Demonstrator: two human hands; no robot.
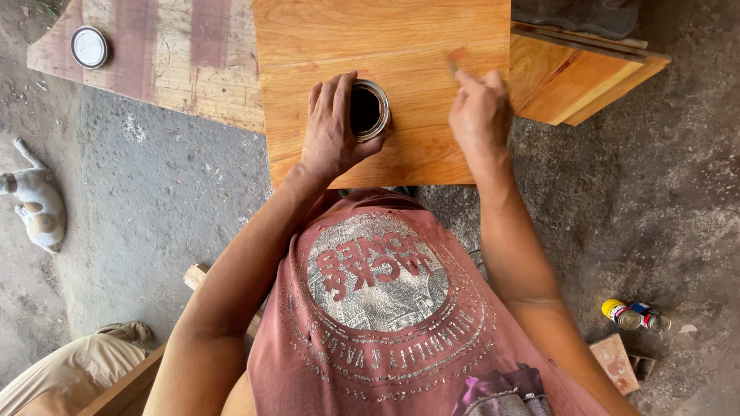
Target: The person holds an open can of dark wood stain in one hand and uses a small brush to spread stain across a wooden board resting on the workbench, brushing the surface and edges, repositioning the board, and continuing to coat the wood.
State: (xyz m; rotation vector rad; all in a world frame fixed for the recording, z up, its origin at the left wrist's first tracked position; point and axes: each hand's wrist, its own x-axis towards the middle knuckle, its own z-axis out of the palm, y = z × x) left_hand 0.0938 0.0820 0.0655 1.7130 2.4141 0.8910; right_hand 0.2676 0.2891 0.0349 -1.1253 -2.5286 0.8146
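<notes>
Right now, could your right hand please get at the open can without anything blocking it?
Probably yes. The right hand holds a small brush beside the can, with only bare board between; the left hand grips the can's far side.

A: What stays unseen here?
B: The left hand [333, 127] covers the tin's [370, 110] near side. The brush [455, 65] handle vanishes inside the right hand [479, 115].
A: And the edges?
B: The board [401, 46] runs off the top; the dog [35, 202] is cropped left.
</notes>
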